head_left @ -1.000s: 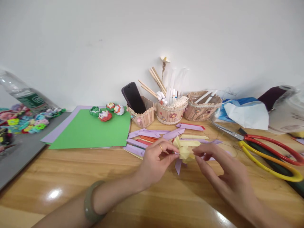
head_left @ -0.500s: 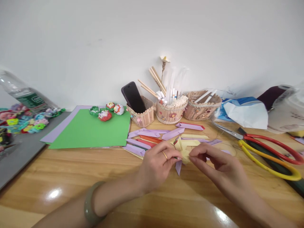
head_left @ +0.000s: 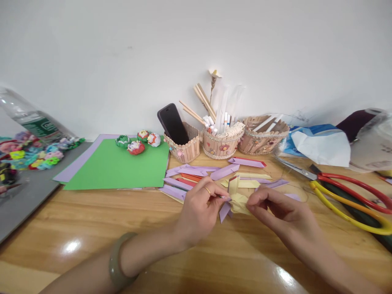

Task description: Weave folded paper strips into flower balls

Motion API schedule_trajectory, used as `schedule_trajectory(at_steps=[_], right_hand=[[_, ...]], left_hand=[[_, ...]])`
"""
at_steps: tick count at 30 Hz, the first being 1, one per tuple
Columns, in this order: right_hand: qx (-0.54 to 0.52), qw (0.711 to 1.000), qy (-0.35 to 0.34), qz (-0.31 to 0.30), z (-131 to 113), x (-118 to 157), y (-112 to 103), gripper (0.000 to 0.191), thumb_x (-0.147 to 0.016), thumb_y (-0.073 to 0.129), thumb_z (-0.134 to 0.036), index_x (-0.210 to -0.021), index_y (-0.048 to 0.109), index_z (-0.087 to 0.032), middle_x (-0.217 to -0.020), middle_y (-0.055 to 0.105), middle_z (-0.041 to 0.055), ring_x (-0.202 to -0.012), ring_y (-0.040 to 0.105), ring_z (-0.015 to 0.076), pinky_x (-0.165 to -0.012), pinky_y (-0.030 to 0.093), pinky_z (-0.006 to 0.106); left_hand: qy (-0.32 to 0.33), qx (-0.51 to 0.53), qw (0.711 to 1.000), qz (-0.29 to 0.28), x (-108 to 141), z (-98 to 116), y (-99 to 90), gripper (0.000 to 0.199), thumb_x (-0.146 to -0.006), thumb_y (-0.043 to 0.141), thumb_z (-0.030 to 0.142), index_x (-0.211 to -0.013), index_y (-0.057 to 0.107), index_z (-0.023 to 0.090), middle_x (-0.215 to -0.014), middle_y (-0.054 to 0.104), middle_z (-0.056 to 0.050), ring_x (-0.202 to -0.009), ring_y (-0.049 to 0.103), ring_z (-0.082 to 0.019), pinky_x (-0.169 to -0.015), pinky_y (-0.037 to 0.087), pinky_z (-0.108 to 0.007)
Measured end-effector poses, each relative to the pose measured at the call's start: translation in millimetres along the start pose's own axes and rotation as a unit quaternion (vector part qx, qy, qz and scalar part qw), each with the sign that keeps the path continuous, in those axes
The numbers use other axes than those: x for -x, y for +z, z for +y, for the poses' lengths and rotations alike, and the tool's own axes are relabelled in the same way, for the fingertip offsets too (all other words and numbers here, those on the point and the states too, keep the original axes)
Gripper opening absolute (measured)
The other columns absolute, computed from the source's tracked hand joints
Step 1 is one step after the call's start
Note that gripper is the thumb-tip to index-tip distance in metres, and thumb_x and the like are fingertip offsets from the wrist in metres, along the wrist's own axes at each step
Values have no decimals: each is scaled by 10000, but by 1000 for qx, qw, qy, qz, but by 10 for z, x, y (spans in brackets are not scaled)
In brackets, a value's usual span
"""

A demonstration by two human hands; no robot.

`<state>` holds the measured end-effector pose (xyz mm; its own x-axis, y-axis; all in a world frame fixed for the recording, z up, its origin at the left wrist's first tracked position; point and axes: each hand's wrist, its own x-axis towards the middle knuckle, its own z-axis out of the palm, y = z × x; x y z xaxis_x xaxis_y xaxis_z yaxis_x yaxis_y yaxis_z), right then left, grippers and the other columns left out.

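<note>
A yellow and purple folded-paper piece [head_left: 239, 203] is held between my hands, just above the wooden table. My left hand [head_left: 203, 208], with a ring on one finger, pinches its left side. On the right edge of the yellow paper, my right hand [head_left: 280, 212] closes thumb and forefinger. A purple paper point hangs down from the piece, and a yellow strip sticks up from it. Behind my hands lie folded purple strips [head_left: 225, 172], a yellow strip [head_left: 245, 183] and several red and orange ones [head_left: 191, 178].
Green paper [head_left: 119, 169] bears several small paper flowers [head_left: 136, 147]. Craft-stick baskets [head_left: 223, 146] stand along the wall, one holding a phone [head_left: 173, 123]. Scissors [head_left: 352, 192] lie at right. A plastic bottle [head_left: 33, 122] and colourful trinkets [head_left: 36, 153] rest at left.
The yellow paper has opened out wider as my hands moved slightly apart. Its upright strip and hanging purple point show more clearly now.
</note>
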<state>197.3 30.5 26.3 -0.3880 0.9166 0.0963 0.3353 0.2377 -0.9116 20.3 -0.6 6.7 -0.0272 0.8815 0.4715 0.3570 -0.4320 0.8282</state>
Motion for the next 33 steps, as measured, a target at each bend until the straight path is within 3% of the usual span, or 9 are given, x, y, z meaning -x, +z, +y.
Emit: schedule_trajectory(at_steps=[6,9,12,15,19,22,26,33], right_hand=[[-6,1000,9,-4,-45,-16,8,183,-767,581,-372,-686,606,-210,-658,579,-4,-612,520,141,-570,424,250],[-2,1000,0,-16,-40,-34,5,203,-773,575,-401,-730,639,-213,-682,608,4,-618,537,146,-578,434,259],[6,1000,3,-23,-21,-39,5,215,-781,566,-410,-773,654,-214,-706,625,11,-649,558,153,-606,448,271],[36,999,-2,-24,0,-29,6,200,-786,569,-393,-813,654,-215,-723,640,13,-652,566,151,-607,455,271],[95,993,-61,-20,12,-12,1,156,-788,590,-340,-867,659,-225,-760,668,17,-666,580,151,-587,454,262],[105,992,-66,-15,-12,-3,-9,137,-799,579,-335,-807,670,-232,-725,676,10,-651,594,152,-572,458,259],[93,994,-51,5,-65,3,-9,152,-784,585,-343,-753,670,-221,-694,681,11,-633,602,155,-558,468,254],[94,994,-62,-3,-78,37,10,128,-790,572,-310,-799,659,-217,-677,654,4,-609,570,136,-531,451,238]], left_hand=[[-119,119,983,-68,-30,-61,2,63,-783,565,203,-785,508,175,-812,511,-14,-735,522,-115,-648,457,-241],[-162,198,962,-95,-66,-103,13,142,-705,658,221,-797,561,173,-987,520,-53,-855,550,-148,-722,466,-276],[-211,218,944,-134,-93,-107,14,124,-669,689,207,-776,637,170,-1145,536,-94,-1059,534,-218,-871,435,-350],[-225,193,944,-142,-101,-96,13,57,-682,682,195,-735,674,174,-1075,626,-97,-1094,537,-231,-936,404,-395],[-151,130,978,-68,-79,-85,23,50,-667,705,190,-702,686,160,-949,667,-96,-946,612,-207,-831,491,-363],[-30,62,997,-23,-52,-60,22,49,-705,672,154,-752,689,153,-929,654,-97,-893,625,-180,-759,524,-317],[137,-26,990,6,-18,-28,14,152,-739,596,61,-844,661,150,-947,599,-98,-851,616,-153,-720,540,-292],[199,-90,976,-1,28,-25,15,175,-691,554,33,-808,590,158,-1068,514,-105,-789,565,-127,-665,532,-275]])
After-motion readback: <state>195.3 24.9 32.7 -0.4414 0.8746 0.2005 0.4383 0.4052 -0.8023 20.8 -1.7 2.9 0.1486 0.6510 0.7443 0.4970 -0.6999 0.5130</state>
